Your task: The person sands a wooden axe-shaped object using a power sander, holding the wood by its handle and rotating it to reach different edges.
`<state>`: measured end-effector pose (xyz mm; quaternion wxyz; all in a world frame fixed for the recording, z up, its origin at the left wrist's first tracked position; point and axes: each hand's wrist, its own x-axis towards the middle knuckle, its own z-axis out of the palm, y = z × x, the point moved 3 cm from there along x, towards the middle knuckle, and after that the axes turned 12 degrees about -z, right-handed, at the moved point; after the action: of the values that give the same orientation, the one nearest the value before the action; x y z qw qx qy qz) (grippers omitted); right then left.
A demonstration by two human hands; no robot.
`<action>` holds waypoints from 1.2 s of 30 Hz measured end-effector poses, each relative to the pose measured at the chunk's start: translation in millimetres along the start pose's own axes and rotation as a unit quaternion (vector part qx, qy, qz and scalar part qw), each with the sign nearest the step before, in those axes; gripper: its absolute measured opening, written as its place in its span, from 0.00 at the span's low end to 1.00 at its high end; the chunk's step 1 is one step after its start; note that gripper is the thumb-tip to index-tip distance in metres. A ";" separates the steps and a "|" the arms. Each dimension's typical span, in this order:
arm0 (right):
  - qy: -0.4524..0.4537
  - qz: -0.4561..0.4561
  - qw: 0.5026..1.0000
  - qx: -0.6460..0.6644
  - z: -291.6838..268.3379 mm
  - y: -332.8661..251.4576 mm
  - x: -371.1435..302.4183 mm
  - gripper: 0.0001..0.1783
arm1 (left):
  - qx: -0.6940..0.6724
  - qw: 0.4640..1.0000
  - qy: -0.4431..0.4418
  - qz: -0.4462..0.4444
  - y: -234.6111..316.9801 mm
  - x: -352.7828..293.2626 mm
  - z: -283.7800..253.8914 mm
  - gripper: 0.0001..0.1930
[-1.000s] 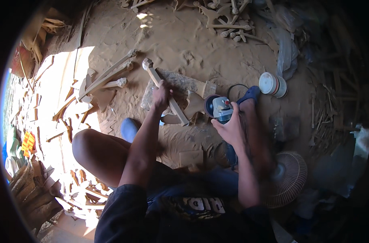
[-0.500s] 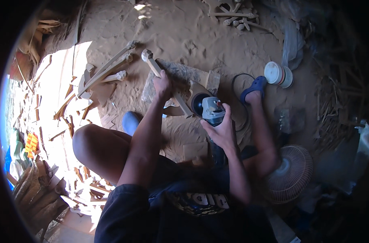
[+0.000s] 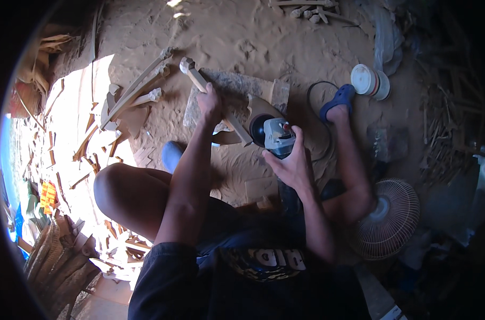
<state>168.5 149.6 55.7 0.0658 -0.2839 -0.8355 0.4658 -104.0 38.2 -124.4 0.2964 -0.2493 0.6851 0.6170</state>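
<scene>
My left hand [image 3: 210, 105] is closed around a long squared wooden piece [image 3: 235, 128] with a faceted knob at its far left end. The piece slants down to the right, and its lower end lies close to the dark round disc [image 3: 257, 129] of an angle grinder [image 3: 279, 136]. Whether disc and wood touch, I cannot tell. My right hand [image 3: 296, 162] is wrapped around the grinder, thumb on its left side and fingers on its right. Behind both hands, a rough stone-like block [image 3: 232, 82] rests on the sandy ground, with a curved wooden piece [image 3: 258, 106] beside the disc.
Several knobbed wooden pieces [image 3: 136, 98] lie at the left, more at the far right. A white tub [image 3: 368, 81] lies beyond my foot in a blue clog [image 3: 338, 101]. A round fan [image 3: 389, 218] stands at the right. A dark cable [image 3: 309, 98] curves near the foot.
The whole view has shifted a little, with things at the right now higher. Both hands keep their grips, and wood and disc stay close together.
</scene>
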 end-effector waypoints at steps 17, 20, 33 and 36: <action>0.013 -0.001 1.000 -0.023 -7.0 16.1 22.8 0.57 | 0.026 0.999 0.035 -0.018 5.0 -0.9 0.0 0.23; -0.003 0.015 1.000 -0.012 -6.1 22.5 26.0 0.60 | 0.039 0.998 0.043 -0.001 1.7 -9.1 2.7 0.24; 0.022 0.117 0.978 -0.170 -11.3 19.4 37.0 0.60 | 0.018 0.999 0.002 -0.027 1.3 -3.9 -0.3 0.25; 0.003 0.155 0.970 -0.189 -22.6 1.9 28.0 0.59 | 0.024 0.999 0.041 -0.011 1.4 -3.7 4.2 0.25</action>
<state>154.5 182.1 62.4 -0.0591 -0.4187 -0.8541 0.3028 -102.0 42.5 -121.0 0.2810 -0.2747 0.7082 0.5865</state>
